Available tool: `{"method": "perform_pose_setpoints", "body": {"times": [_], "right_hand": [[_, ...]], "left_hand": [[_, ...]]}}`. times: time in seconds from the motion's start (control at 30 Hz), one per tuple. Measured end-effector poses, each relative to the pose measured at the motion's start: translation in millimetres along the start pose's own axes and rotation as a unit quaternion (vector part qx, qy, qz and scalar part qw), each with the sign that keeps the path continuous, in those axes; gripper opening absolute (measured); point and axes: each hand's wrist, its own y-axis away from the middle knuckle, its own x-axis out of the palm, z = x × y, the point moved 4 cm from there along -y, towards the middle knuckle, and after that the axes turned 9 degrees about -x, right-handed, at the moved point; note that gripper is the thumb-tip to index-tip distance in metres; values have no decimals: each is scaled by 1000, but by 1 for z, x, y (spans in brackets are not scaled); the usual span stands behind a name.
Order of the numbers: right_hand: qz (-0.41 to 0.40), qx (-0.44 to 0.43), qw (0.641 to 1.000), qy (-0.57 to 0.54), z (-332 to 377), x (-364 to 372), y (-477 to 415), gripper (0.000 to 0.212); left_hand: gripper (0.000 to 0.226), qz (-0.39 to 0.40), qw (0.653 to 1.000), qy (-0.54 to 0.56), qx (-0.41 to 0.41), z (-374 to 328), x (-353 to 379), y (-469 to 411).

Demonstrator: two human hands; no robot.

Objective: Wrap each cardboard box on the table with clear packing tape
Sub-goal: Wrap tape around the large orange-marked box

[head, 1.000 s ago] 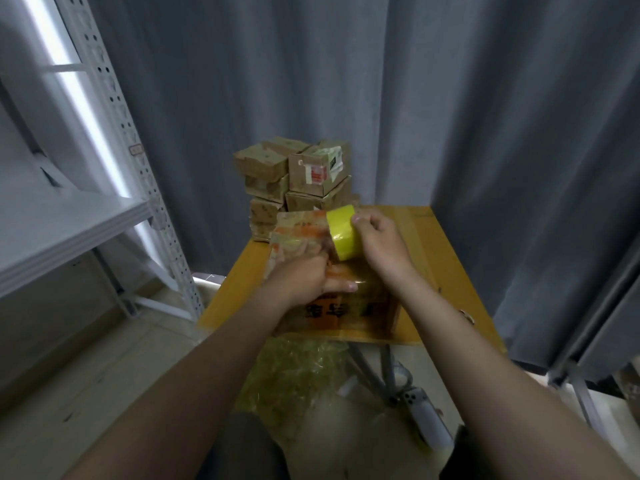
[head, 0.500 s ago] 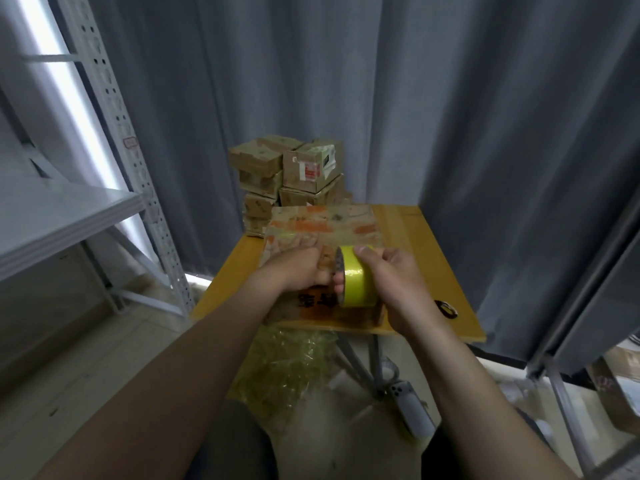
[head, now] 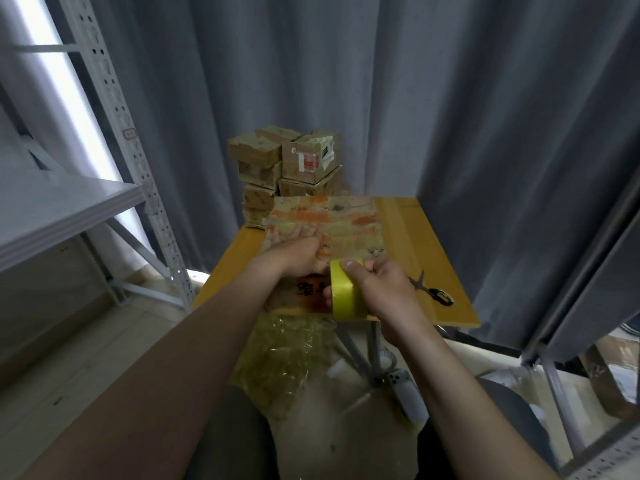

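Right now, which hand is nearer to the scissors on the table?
Right. The right hand, gripping the yellow tape roll, sits just beside the scissors; the left hand presses the flat box, farther off on the roll's other side.

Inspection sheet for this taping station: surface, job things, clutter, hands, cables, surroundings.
Surface: wooden table, partly bare.
Job's things: flat printed cardboard box lying on the table; yellow tape roll at its near end; stack of small cardboard boxes at the far left corner.
Clutter: scissors on the table right of the box; crumpled clear plastic below the front edge.
Hands: left hand rests on the box; right hand grips the tape roll.
Cables: nothing seen.
Surroundings: grey curtain behind; white metal shelving at left.
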Motion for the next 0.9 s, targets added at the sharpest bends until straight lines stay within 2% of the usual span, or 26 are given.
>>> {"method": "perform_pose_setpoints", "body": {"times": [0.2, 0.4, 0.5, 0.6, 0.63, 0.67, 0.73, 0.8, 0.83, 0.9], "right_hand": [[2, 0, 1000, 28, -14, -3, 8, 23], [-19, 18, 1000, 8, -34, 1, 12, 21], [-40, 10, 998, 37, -46, 0, 12, 14], [-55, 26, 993, 104, -57, -10, 11, 27], [-65, 7, 990, 125, -59, -14, 9, 33], [-82, -38, 982, 163, -55, -18, 8, 36], [-113, -175, 933, 294, -30, -23, 10, 30], [-67, -274, 875, 394, -1, -16, 6, 47], [-5, -273, 863, 425, 9, -8, -2, 59], [137, -198, 836, 492, 11, 7, -25, 74]], "left_hand": [[105, -6, 1000, 3, 2, -2, -4, 3], [113, -7, 1000, -1, 10, 1, -5, -2], [115, -4, 1000, -9, 18, 3, -3, -4], [113, -13, 1000, -9, 21, 4, -3, -1], [114, -15, 1000, -9, 23, 4, -3, -1], [114, -15, 1000, -8, 24, 4, -2, -2], [115, -16, 999, -16, 26, 4, 0, -3], [116, -25, 999, -36, 27, 4, 3, -3], [115, -29, 998, -45, 28, 3, 4, -2], [110, -34, 998, -51, 29, 3, 6, 1]]}}
